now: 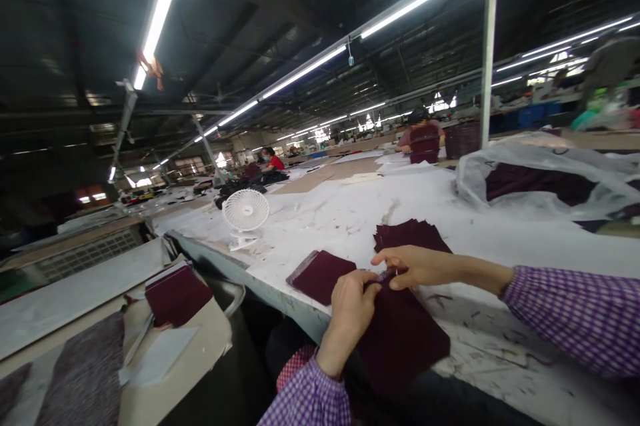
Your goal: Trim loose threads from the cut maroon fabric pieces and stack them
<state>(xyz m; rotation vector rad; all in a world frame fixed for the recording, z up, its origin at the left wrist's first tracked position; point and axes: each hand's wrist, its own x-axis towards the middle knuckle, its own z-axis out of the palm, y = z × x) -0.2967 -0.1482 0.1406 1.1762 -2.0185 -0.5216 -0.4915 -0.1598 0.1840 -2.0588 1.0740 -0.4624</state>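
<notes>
A dark maroon fabric piece (400, 333) lies at the table's near edge and hangs partly over it. My left hand (353, 303) pinches its upper edge between thumb and fingers. From the right, my right hand (417, 266) grips the same edge, close to the left fingertips. A small greyish strip shows between the two hands. Just left of them sits a stack of maroon fabric pieces (323, 276) with a grey edge. Behind my right hand, a fanned pile of maroon pieces (410, 234) is partly covered by that hand.
A white fan (245, 213) stands near the table's left edge. A clear plastic bag (470, 176) with dark maroon cloth lies at right. On a lower surface at left rests another maroon stack (177, 296). A metal post (489, 46) rises behind; co-workers sit further back.
</notes>
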